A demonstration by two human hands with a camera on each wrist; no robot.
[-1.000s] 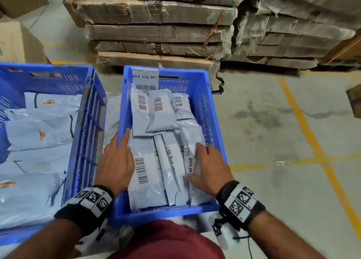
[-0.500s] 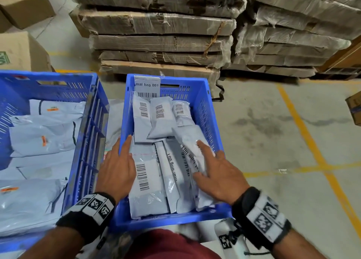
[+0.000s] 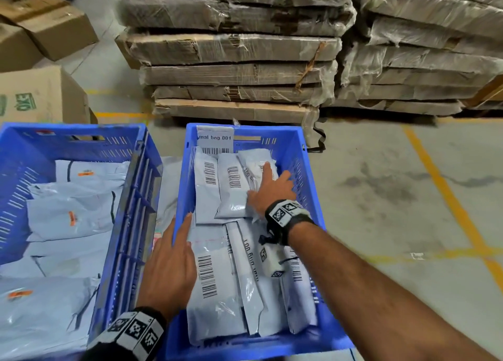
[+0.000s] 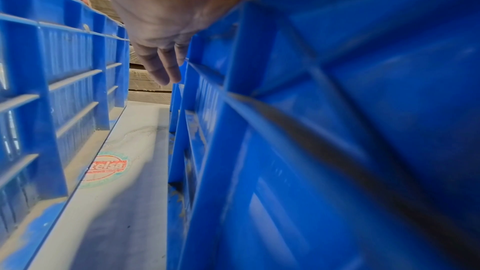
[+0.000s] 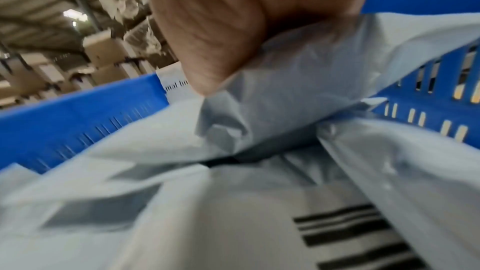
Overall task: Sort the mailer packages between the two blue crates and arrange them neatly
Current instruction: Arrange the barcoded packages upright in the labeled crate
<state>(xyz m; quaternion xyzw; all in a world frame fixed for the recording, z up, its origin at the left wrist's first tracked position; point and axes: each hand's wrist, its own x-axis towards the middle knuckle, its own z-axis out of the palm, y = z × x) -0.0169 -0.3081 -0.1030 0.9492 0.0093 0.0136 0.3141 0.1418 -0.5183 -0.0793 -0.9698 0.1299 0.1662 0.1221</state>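
Note:
Two blue crates stand side by side. The left crate (image 3: 136,197) holds large grey mailers (image 3: 68,216) with orange marks. The right crate (image 3: 302,154) holds small grey barcoded mailers, a far row (image 3: 206,186) and a near row (image 3: 215,301). My right hand (image 3: 272,189) reaches to the far right of this crate. Its fingers lie straight on a crumpled mailer (image 3: 255,162), and in the right wrist view the hand (image 5: 207,38) presses on that mailer (image 5: 298,89). My left hand (image 3: 177,241) rests flat over the right crate's left rim, fingers straight (image 4: 161,63), holding nothing.
A white label (image 3: 215,139) with a barcode hangs on the right crate's far wall. Wrapped stacks of flat cardboard (image 3: 231,50) stand just behind the crates. Cardboard boxes (image 3: 40,94) sit at the back left. Concrete floor with yellow lines (image 3: 446,197) spreads to the right.
My right hand has moved from the crate's near right side to its far right corner, taking a mailer along under it. The left hand has stayed at the left rim.

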